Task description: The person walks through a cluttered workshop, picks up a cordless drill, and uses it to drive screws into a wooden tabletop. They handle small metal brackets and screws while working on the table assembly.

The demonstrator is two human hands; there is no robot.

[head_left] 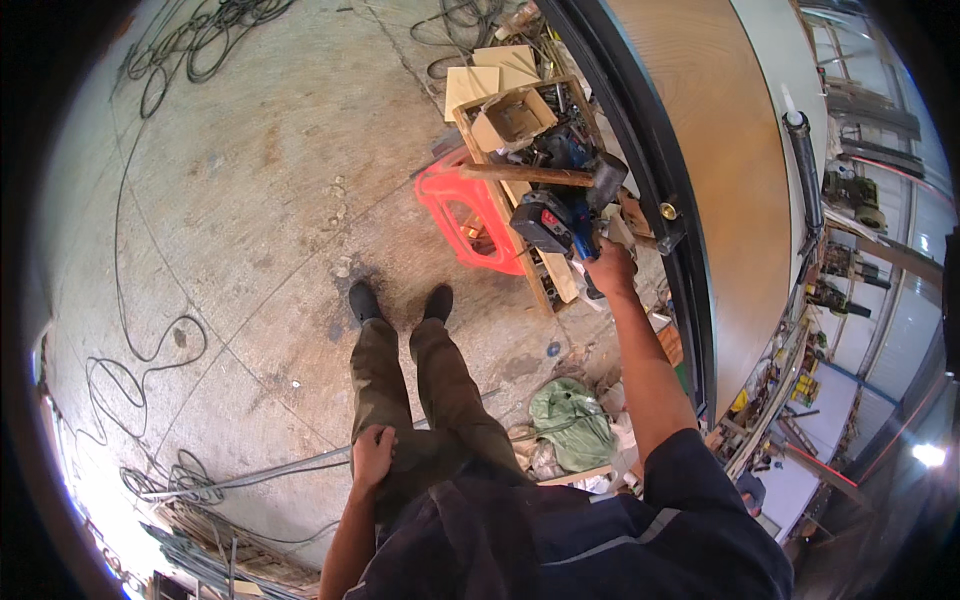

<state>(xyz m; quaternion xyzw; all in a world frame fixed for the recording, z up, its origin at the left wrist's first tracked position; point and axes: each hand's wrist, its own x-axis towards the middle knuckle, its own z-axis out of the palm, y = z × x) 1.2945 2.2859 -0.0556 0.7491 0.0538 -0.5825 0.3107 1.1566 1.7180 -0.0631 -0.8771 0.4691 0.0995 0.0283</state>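
Note:
My right hand (611,268) is stretched out ahead and grips a blue and black cordless drill (562,220) by its handle, the battery end pointing left. The drill hangs just above a wooden crate of tools (520,120) and close to the black edge of a wooden door (700,150) with a brass lock cylinder (667,211). A hammer with a wooden handle (530,175) lies across the crate. My left hand (372,455) rests flat on my left thigh and holds nothing. I stand on a concrete floor, both black shoes in view.
A red plastic stool (465,215) stands under the crate. Black cables (140,350) loop over the floor at left and top. A green bag (570,420) and scraps lie by the door's foot. Metal rods (220,560) lie at lower left. A caulking gun (805,165) leans on the door.

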